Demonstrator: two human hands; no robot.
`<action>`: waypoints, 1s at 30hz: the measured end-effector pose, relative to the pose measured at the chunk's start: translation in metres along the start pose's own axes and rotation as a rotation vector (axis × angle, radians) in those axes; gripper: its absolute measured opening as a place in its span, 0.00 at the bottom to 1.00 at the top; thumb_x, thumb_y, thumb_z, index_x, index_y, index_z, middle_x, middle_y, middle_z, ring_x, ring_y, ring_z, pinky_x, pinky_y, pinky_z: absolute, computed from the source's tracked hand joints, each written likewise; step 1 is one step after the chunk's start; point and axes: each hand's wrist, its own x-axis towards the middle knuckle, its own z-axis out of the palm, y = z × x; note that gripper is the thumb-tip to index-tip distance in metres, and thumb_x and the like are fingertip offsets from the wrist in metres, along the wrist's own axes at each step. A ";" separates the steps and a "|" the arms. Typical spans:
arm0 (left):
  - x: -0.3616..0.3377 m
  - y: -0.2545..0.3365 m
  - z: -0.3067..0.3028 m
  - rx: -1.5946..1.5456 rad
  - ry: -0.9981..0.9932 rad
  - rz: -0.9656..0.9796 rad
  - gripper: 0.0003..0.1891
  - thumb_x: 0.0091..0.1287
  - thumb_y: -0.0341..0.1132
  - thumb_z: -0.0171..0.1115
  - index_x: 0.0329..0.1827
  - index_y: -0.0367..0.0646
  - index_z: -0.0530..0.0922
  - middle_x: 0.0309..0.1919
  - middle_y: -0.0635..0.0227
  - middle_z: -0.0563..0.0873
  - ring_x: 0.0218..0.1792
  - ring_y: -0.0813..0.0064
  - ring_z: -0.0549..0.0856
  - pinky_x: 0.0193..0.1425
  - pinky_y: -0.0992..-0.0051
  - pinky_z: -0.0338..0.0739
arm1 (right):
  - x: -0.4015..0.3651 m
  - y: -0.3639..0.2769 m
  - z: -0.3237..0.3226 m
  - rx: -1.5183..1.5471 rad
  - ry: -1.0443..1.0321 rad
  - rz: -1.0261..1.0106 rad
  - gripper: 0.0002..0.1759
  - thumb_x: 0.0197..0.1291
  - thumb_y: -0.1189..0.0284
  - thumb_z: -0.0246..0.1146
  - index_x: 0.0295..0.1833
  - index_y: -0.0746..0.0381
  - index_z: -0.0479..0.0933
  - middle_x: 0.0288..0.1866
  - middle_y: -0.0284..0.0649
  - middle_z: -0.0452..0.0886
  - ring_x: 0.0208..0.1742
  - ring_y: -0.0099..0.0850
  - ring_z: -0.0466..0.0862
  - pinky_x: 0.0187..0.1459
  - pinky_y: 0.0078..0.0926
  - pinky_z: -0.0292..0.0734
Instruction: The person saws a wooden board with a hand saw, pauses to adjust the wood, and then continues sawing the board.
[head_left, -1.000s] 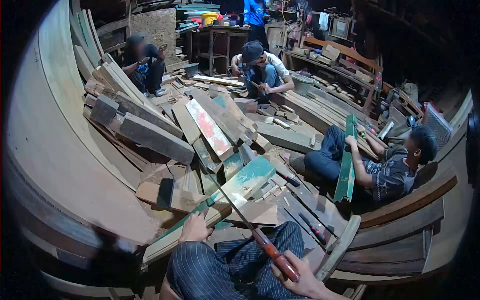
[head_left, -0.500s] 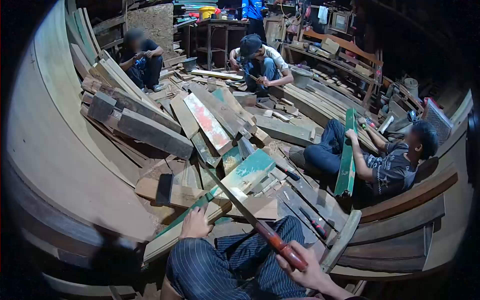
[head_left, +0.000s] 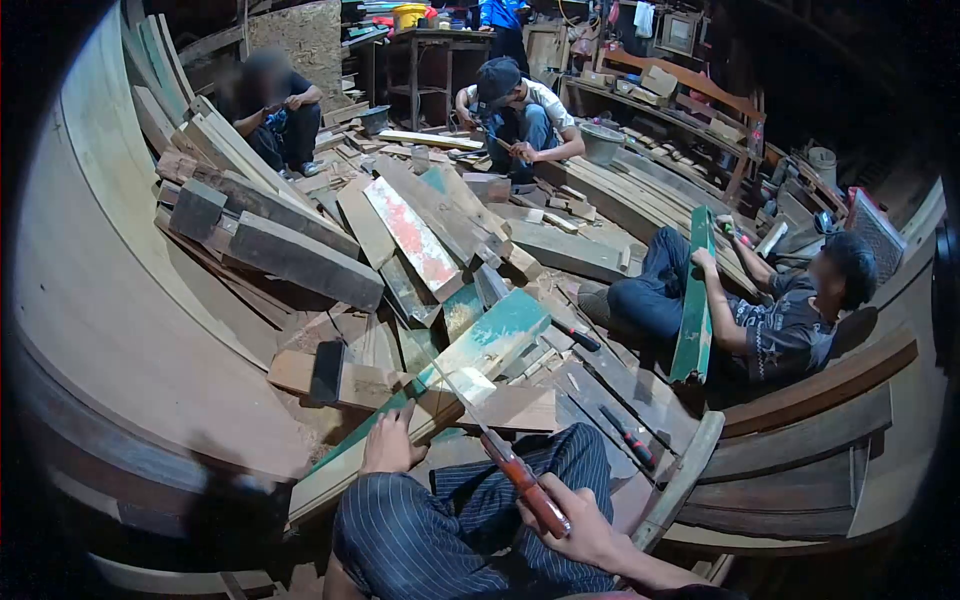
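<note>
My right hand (head_left: pixel 575 525) is wrapped round the reddish-brown wooden handle (head_left: pixel 525 480) of a long-bladed tool. Its thin metal blade (head_left: pixel 463 400) points up and left, across a pale board with green paint (head_left: pixel 490 340). The blade is faint, so I cannot tell whether it touches the wood. My left hand (head_left: pixel 390 442) lies with its fingers apart on the near part of a long board (head_left: pixel 340 480), just left of my striped trouser knee.
A black block (head_left: pixel 327 372) rests on wood at the left. Red-and-black tools (head_left: pixel 640 450) lie right of my knees. A person (head_left: pixel 790 310) at the right holds a green board (head_left: pixel 695 300). Two more people crouch at the back beyond piled planks (head_left: pixel 415 235); another stands behind.
My right hand has moved slightly left and up, and the tool's handle has shifted left and lower at its blade end. My left hand stays on the board.
</note>
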 end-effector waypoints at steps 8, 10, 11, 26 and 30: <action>0.000 0.005 -0.004 0.003 -0.035 -0.053 0.47 0.50 0.41 0.77 0.77 0.44 0.65 0.56 0.49 0.80 0.61 0.49 0.78 0.67 0.57 0.74 | 0.000 -0.005 -0.005 -0.020 -0.031 0.057 0.20 0.60 0.76 0.70 0.54 0.63 0.70 0.31 0.53 0.83 0.32 0.54 0.86 0.29 0.40 0.79; -0.002 0.007 -0.002 0.025 -0.015 -0.042 0.48 0.50 0.42 0.77 0.77 0.43 0.64 0.57 0.50 0.80 0.62 0.50 0.78 0.68 0.58 0.74 | -0.003 -0.001 -0.006 -0.023 -0.059 0.046 0.21 0.61 0.75 0.69 0.56 0.64 0.69 0.31 0.54 0.83 0.33 0.54 0.86 0.30 0.40 0.80; -0.001 0.006 -0.002 0.031 -0.017 -0.036 0.49 0.50 0.42 0.77 0.78 0.43 0.64 0.57 0.50 0.80 0.62 0.50 0.78 0.68 0.58 0.73 | -0.004 -0.002 -0.005 -0.038 -0.070 0.061 0.21 0.61 0.75 0.69 0.56 0.64 0.69 0.31 0.54 0.84 0.32 0.54 0.87 0.30 0.40 0.80; -0.001 0.001 0.005 0.011 0.026 -0.015 0.48 0.48 0.41 0.78 0.76 0.43 0.67 0.57 0.48 0.80 0.62 0.48 0.78 0.69 0.57 0.73 | -0.008 0.013 0.006 0.001 0.016 -0.054 0.15 0.64 0.71 0.71 0.49 0.62 0.73 0.22 0.47 0.78 0.21 0.46 0.83 0.21 0.33 0.73; -0.001 0.004 -0.002 -0.004 -0.013 -0.038 0.48 0.49 0.42 0.77 0.76 0.43 0.66 0.58 0.48 0.79 0.63 0.48 0.77 0.69 0.56 0.73 | -0.008 0.008 0.003 -0.061 -0.048 0.041 0.16 0.64 0.71 0.71 0.50 0.62 0.73 0.23 0.45 0.79 0.20 0.43 0.83 0.22 0.32 0.74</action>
